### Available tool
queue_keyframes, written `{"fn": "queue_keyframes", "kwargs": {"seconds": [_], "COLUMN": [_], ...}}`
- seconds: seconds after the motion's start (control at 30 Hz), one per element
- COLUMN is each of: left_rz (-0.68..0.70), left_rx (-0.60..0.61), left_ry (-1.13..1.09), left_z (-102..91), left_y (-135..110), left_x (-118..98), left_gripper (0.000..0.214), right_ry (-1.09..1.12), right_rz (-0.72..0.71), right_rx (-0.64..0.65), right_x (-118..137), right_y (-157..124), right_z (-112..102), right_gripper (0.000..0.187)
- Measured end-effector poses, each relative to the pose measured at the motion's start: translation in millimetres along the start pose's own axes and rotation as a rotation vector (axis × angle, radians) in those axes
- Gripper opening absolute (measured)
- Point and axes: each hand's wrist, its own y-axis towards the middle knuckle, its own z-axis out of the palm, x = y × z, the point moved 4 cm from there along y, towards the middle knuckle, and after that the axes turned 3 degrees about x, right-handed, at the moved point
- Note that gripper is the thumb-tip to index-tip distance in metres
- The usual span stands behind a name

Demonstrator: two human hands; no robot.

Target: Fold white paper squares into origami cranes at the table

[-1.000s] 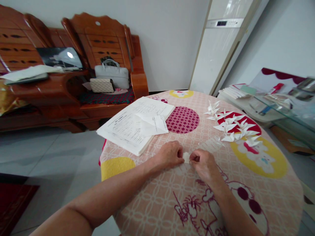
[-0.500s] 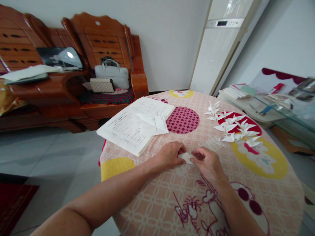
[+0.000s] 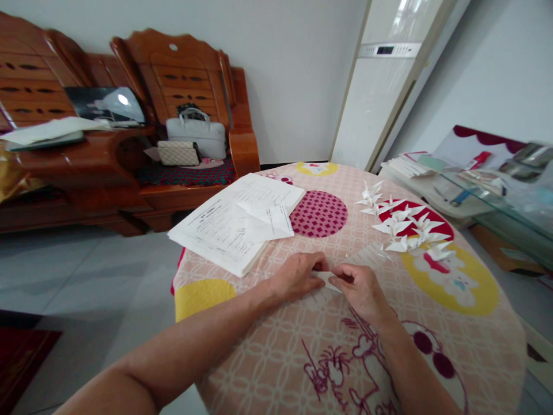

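We saw a small piece of white paper (image 3: pixel 326 279) between the two hands, low over the patterned tablecloth (image 3: pixel 259 357); we could not tell whether it touched the cloth. The left hand (image 3: pixel 301 274) was curled and pinched the paper's left end between thumb and fingertips, and the right hand (image 3: pixel 359 289) pinched the other end in much the same way. With a grip at each side, we judged, so slight a piece could hardly slide or spring out of shape, and keeping it low seemed to let the surface beneath steady both hands. They hid most of its edges, so we could not make out its folds.

Beyond the right hand, a cluster of white paper birds (image 3: pixel 395 226) sat toward the cloth's right side, apart from both hands (we took that as a way of sparing their thin wings a knock). Beyond the left hand lay a stack of printed sheets (image 3: pixel 211 225), with a loose creased sheet (image 3: pixel 270 225) resting on top; there, we supposed, it was near enough to reach yet out of the fingers' way
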Motion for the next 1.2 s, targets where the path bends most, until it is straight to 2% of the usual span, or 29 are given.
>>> {"fn": "queue_keyframes", "kwargs": {"seconds": [0.1,0.27,0.37,0.43,0.5,0.6,0.73,0.93,1.1,1.2], "left_rz": [-0.007,-0.047,-0.126,-0.156,-0.149,-0.134,-0.117,-0.106,-0.121,-0.109], "left_rx": [-0.1,-0.269,-0.226,-0.167,-0.158,-0.198,-0.202,-0.144,-0.102,0.017], "left_ry": [-0.153,-0.406,-0.628,-0.776,-0.853,-0.856,-0.84,-0.844,-0.801,-0.702], "left_z": [-5.3,-6.5,0.4,4.0,3.2,-1.6,-1.8,6.1,3.3,0.9], "left_y": [0.5,3.7,5.7,6.2,6.3,6.2,6.6,7.8,7.5,6.5], "left_x": [2.3,13.6,17.2,15.4,12.4,10.3,10.9,14.3,15.8,13.2], "left_gripper": [0.03,0.065,0.069,0.067,0.068,0.071,0.07,0.071,0.07,0.07], "right_ry": [0.272,0.618,0.689,0.705,0.712,0.683,0.654,0.621,0.603,0.594], "right_rz": [0.111,0.228,0.244,0.253,0.252,0.24,0.291,0.308,0.318,0.299], "right_rx": [-0.056,-0.208,-0.288,-0.284,-0.254,-0.18,-0.058,-0.136,-0.018,-0.039], "right_x": [-8.6,-9.2,-6.9,-6.7,-6.5,-4.5,-3.4,-5.2,-4.5,-5.1], "right_y": [-0.3,-0.7,-1.5,-1.9,-2.5,-3.8,-4.8,-4.6,-4.1,-2.9], "right_z": [1.0,7.9,11.1,13.0,13.8,14.2,19.9,21.3,22.6,18.8], "right_gripper": [0.017,0.02,0.023,0.024,0.022,0.018,0.02,0.021,0.027,0.031]}}
